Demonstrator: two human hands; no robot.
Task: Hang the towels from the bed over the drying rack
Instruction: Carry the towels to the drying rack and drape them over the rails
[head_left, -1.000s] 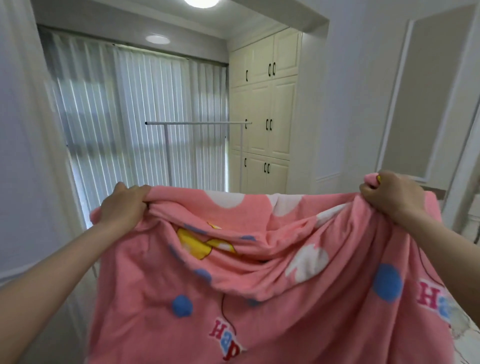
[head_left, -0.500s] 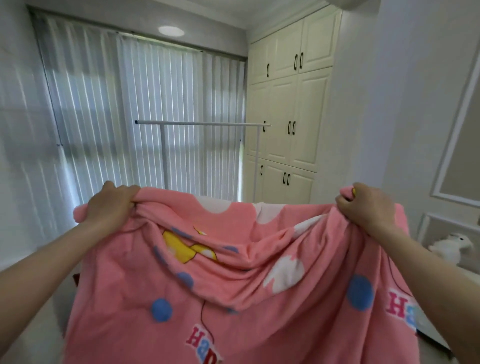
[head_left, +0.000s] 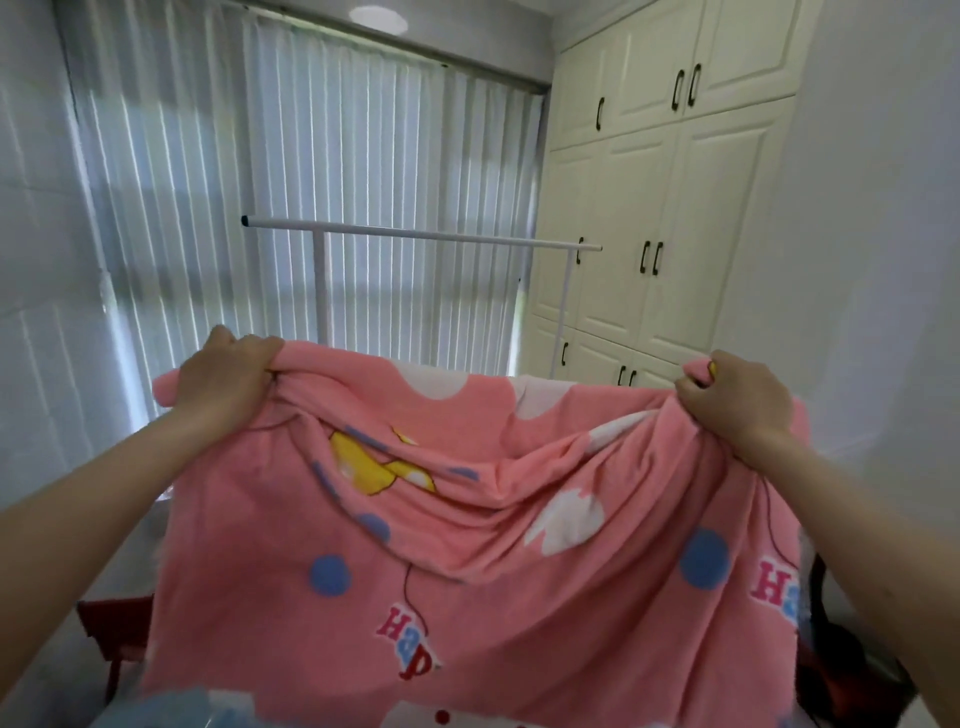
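Observation:
A large pink towel (head_left: 519, 571) with blue dots, white patches and a yellow cartoon print hangs spread in front of me. My left hand (head_left: 223, 384) grips its upper left corner and my right hand (head_left: 737, 400) grips its upper right corner; the top edge sags between them. Beyond the towel stands a white drying rack (head_left: 415, 235), its horizontal bar bare and a little higher than my hands. The rack's lower legs are hidden by the towel.
Vertical blinds (head_left: 337, 182) cover the window behind the rack. A cream wardrobe (head_left: 660, 208) fills the right wall. A red stool or frame (head_left: 114, 629) sits low on the left, and something dark red (head_left: 841, 670) lies low on the right.
I have walked closer to the rack, which now looks larger and nearer. Both hands keep the same hold on the towel's corners, held slightly lower in view.

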